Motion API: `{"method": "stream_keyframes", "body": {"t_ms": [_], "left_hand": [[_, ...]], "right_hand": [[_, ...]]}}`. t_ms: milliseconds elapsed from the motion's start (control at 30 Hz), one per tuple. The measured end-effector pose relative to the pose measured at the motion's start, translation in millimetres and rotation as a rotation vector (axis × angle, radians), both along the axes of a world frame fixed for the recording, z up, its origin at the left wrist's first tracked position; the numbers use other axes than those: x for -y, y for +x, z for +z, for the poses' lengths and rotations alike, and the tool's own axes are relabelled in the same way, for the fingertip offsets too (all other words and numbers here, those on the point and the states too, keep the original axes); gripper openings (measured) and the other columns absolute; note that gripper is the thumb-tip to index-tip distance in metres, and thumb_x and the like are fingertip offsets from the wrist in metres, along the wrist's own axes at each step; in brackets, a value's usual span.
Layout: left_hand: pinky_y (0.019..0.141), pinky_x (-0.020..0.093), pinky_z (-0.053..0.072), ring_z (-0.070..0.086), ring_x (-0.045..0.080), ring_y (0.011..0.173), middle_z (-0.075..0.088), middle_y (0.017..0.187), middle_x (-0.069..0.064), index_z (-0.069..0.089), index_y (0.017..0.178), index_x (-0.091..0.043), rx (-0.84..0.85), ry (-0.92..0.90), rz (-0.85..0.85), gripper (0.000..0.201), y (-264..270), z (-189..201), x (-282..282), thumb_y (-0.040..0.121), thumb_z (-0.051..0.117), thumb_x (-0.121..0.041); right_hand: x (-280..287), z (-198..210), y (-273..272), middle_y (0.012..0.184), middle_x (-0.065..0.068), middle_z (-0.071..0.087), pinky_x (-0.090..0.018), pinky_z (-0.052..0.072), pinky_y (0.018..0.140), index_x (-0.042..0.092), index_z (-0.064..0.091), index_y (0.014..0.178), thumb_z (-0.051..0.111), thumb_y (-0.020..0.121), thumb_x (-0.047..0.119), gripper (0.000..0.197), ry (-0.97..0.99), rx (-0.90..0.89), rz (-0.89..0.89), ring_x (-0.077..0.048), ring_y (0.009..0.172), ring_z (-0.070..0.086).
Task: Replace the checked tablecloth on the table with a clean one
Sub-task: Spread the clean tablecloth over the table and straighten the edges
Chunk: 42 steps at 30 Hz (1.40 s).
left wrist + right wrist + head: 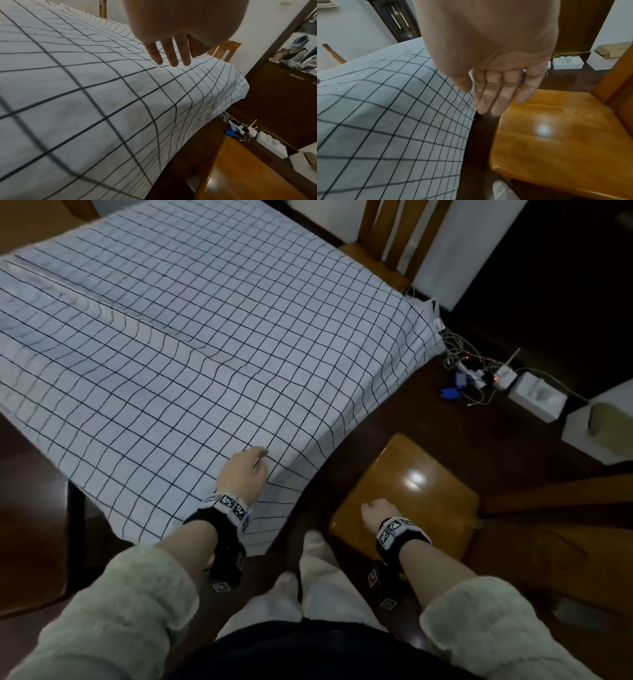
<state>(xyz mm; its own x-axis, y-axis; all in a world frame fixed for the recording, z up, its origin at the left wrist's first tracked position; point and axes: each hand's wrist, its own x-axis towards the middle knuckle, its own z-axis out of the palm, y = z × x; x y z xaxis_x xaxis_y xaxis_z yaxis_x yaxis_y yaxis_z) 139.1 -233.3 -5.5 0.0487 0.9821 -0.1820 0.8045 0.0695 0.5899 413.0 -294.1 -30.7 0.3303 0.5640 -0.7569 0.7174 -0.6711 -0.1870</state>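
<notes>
A white tablecloth with a dark check (191, 344) covers the whole table and hangs over its near corner and right side. My left hand (245, 470) hovers at that near corner, fingers straight and relaxed (171, 54), holding nothing; whether it touches the cloth (102, 94) I cannot tell. My right hand (375, 510) hangs over the seat of a wooden chair (411, 491), right of the hanging cloth edge (402, 121). Its fingers (496, 97) point down, loose and empty.
The glossy wooden chair seat (556, 142) stands close to the table's right side. Another wooden chair (387, 231) is at the far end. On the dark floor lie a power strip with cables (476, 374), a white box (537, 395) and a carton (603, 422).
</notes>
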Motion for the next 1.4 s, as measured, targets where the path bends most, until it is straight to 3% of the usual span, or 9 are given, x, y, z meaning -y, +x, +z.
{"method": "stream_keyframes", "body": {"t_ms": [233,467,567,667,767,933,1067,1200,1400], "left_hand": [[0.081,0.036,0.052,0.06,0.021,0.095,0.063,0.117,0.003,0.06,0.117,-0.019,0.05,-0.065,0.162,0.031,-34.5,-5.4,47.1,0.093,0.04,-0.013],[0.077,0.03,0.046,0.059,0.021,0.088,0.063,0.114,0.003,0.056,0.12,-0.017,0.086,-0.132,0.149,0.028,-32.9,-19.1,94.2,0.095,0.043,-0.015],[0.083,0.032,0.048,0.059,0.026,0.098,0.063,0.12,0.009,0.056,0.123,-0.014,0.035,-0.329,0.002,0.029,-10.6,-33.9,109.7,0.096,0.045,-0.017],[0.089,0.032,0.047,0.058,0.028,0.11,0.059,0.128,0.012,0.046,0.134,-0.014,-0.094,-0.523,-0.156,0.039,31.8,-36.4,132.7,0.095,0.048,-0.019],[0.098,0.031,0.044,0.054,0.026,0.121,0.052,0.137,0.01,0.037,0.141,-0.013,-0.217,-0.528,-0.281,0.05,83.0,-34.1,164.5,0.094,0.05,-0.023],[0.09,0.03,0.045,0.056,0.024,0.113,0.059,0.126,0.007,0.051,0.126,-0.019,-0.347,-0.567,-0.479,0.035,175.6,-35.4,236.4,0.094,0.047,-0.031],[0.092,0.03,0.047,0.058,0.023,0.111,0.062,0.121,0.005,0.058,0.115,-0.02,-0.375,-0.595,-0.635,0.027,256.5,-39.9,310.4,0.094,0.047,-0.031],[0.092,0.035,0.049,0.058,0.027,0.109,0.06,0.123,0.007,0.053,0.121,-0.018,-0.428,-0.572,-0.818,0.034,343.2,-28.6,379.7,0.092,0.046,-0.035],[0.089,0.036,0.051,0.06,0.025,0.108,0.059,0.124,0.008,0.047,0.132,-0.018,-0.398,-0.56,-0.951,0.043,455.8,-18.5,440.6,0.093,0.047,-0.034]], "right_hand": [[60.1,-4.7,-20.0,0.105,-0.012,0.068,-0.028,0.048,0.073,0.005,0.063,0.106,0.03,0.098,0.035,0.045,-0.033,-0.034,0.021,-0.027,0.088,0.065],[104.8,-0.8,-19.6,0.106,-0.015,0.071,-0.036,0.055,0.087,0.009,0.063,0.093,0.039,0.097,0.024,0.029,-0.044,-0.207,-0.017,-0.028,0.094,0.068],[132.6,3.5,-13.0,0.119,-0.017,0.065,-0.021,0.051,0.07,0.001,0.063,0.116,0.041,0.099,0.016,0.031,-0.102,-0.299,-0.003,-0.025,0.094,0.063],[169.2,10.9,6.8,0.115,-0.016,0.066,-0.027,0.05,0.076,0.001,0.062,0.115,0.042,0.099,0.018,0.031,-0.082,-0.321,-0.031,-0.024,0.091,0.063],[220.5,7.2,41.0,0.108,-0.015,0.067,-0.03,0.051,0.079,0.005,0.062,0.103,0.043,0.098,0.016,0.023,-0.076,-0.332,-0.098,-0.026,0.092,0.063],[335.5,-12.6,118.3,0.073,0.001,0.061,-0.023,0.05,0.064,0.012,0.062,0.098,0.051,0.094,0.014,0.012,-0.034,-0.286,-0.282,-0.009,0.06,0.056],[426.5,-12.9,184.2,0.087,-0.005,0.066,-0.018,0.047,0.055,0.015,0.062,0.086,0.052,0.095,0.013,0.014,-0.062,-0.326,-0.428,-0.01,0.066,0.059],[512.0,-8.9,237.7,0.063,-0.002,0.062,-0.019,0.047,0.047,0.012,0.056,0.073,0.046,0.097,0.007,0.027,-0.034,-0.34,-0.698,-0.011,0.05,0.058],[573.2,-19.4,310.2,0.073,-0.002,0.06,-0.026,0.051,0.062,0.008,0.063,0.097,0.055,0.091,0.008,0.01,0.039,-0.287,-0.776,-0.014,0.063,0.057]]}}
